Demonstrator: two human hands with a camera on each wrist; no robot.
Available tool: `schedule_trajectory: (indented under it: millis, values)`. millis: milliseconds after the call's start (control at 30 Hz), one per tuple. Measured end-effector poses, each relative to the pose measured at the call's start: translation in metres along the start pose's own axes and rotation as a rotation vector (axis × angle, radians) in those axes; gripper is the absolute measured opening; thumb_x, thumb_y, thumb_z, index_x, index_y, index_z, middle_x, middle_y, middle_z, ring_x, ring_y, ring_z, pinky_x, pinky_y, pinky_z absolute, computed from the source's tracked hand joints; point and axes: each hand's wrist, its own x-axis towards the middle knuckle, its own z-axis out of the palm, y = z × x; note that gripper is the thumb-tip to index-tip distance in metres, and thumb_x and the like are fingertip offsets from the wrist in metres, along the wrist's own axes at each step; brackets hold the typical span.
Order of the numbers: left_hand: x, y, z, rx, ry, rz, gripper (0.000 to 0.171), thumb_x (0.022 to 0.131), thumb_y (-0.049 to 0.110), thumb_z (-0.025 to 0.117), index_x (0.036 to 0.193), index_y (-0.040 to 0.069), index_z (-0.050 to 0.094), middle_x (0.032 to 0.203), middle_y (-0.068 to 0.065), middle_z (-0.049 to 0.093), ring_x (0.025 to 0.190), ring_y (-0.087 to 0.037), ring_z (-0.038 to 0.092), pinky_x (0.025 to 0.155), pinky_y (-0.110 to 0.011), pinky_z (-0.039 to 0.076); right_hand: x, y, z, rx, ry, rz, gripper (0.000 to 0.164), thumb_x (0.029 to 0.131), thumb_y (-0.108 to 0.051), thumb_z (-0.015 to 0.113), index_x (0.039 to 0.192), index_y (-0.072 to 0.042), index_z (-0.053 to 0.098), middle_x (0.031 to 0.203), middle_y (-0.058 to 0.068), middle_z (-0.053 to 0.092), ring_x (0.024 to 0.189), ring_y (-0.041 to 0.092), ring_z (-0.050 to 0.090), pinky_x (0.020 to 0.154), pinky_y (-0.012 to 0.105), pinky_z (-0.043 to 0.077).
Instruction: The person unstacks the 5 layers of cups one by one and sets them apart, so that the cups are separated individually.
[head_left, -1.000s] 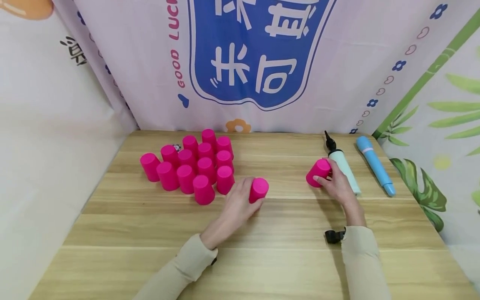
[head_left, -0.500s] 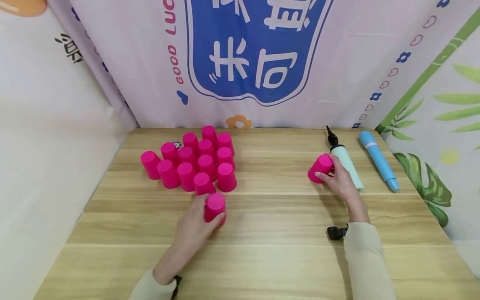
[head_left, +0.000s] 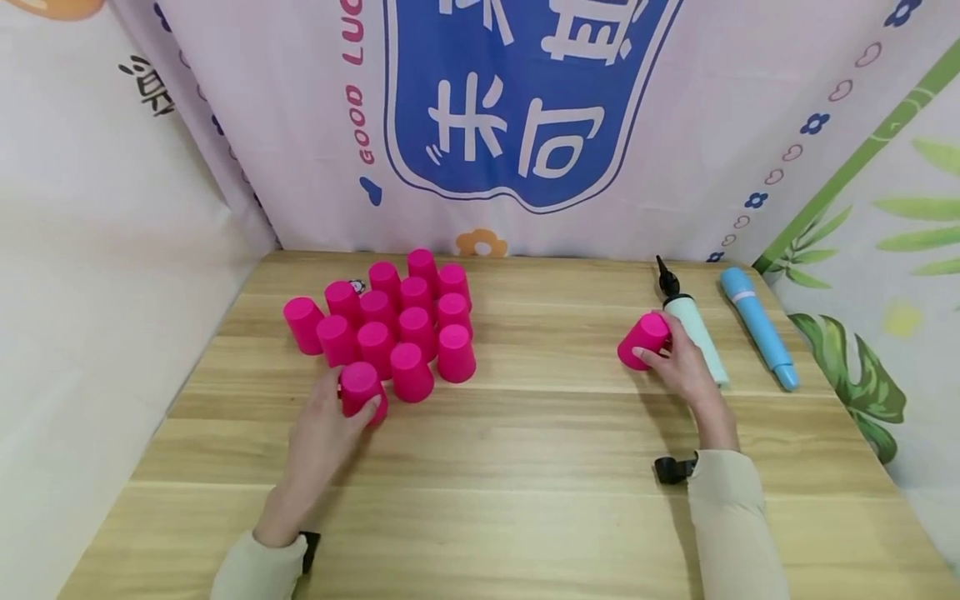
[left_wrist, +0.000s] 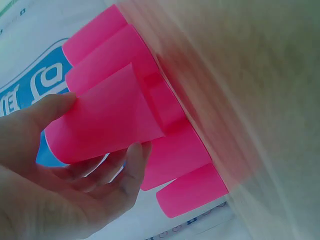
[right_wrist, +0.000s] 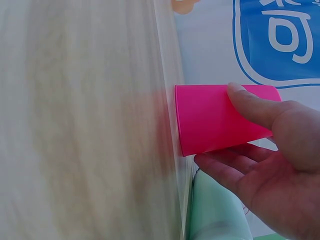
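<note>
At the front left of a cluster of pink cups (head_left: 412,371), my left hand (head_left: 322,429) grips another pink cup (head_left: 362,392) with its base up. In the left wrist view the thumb and fingers lie on opposite sides of this cup (left_wrist: 105,115), and several more cups stand behind it. Farther right, a second pink cup (head_left: 642,342), also base up, is between the thumb and fingers of my right hand (head_left: 678,362). Its rim is at or very near the tabletop in the right wrist view, where the cup (right_wrist: 220,117) shows side-on.
Just right of my right hand lies a pale green hand pump (head_left: 697,337) with a black nozzle. Beside it is a blue microphone-shaped stick (head_left: 761,329). A printed cloth (head_left: 300,167) hangs along the back edge of the wooden table (head_left: 517,467).
My left hand has carried its cup leftward and toward the front, from the cluster's right side to its front left. My right hand still holds its cup in nearly the same spot.
</note>
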Motion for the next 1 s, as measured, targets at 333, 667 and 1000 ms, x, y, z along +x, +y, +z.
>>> schedule_trajectory:
  millis: [333, 667, 1000]
  values:
    - [0.008, -0.007, -0.004, -0.013, -0.122, -0.067, 0.061, 0.088, 0.018, 0.069, 0.135, -0.008, 0.037, 0.125, -0.024, 0.047, 0.112, -0.04, 0.05, 0.092, -0.056, 0.046, -0.002, 0.002, 0.005, 0.007, 0.001, -0.001, 0.073, 0.093, -0.011, 0.063, 0.15, -0.004, 0.019, 0.138, 0.032, 0.041, 0.125, 0.048, 0.044, 0.101, 0.055, 0.04]
    - [0.013, -0.009, -0.002, -0.021, -0.148, -0.054, 0.057, 0.088, 0.016, 0.07, 0.131, -0.007, 0.041, 0.121, -0.024, 0.051, 0.109, -0.039, 0.052, 0.092, -0.054, 0.047, -0.003, 0.001, 0.005, 0.002, -0.001, -0.002, 0.073, 0.093, -0.013, 0.063, 0.151, -0.005, 0.019, 0.138, 0.032, 0.041, 0.126, 0.048, 0.043, 0.102, 0.055, 0.04]
    - [0.014, -0.01, -0.001, -0.036, -0.155, -0.082, 0.054, 0.089, 0.016, 0.068, 0.13, -0.008, 0.041, 0.118, -0.024, 0.053, 0.106, -0.038, 0.054, 0.09, -0.053, 0.048, -0.007, -0.033, 0.01, 0.028, 0.068, -0.092, 0.081, 0.09, -0.017, 0.068, 0.151, -0.004, 0.017, 0.134, 0.028, 0.046, 0.121, 0.042, 0.051, 0.096, 0.052, 0.045]
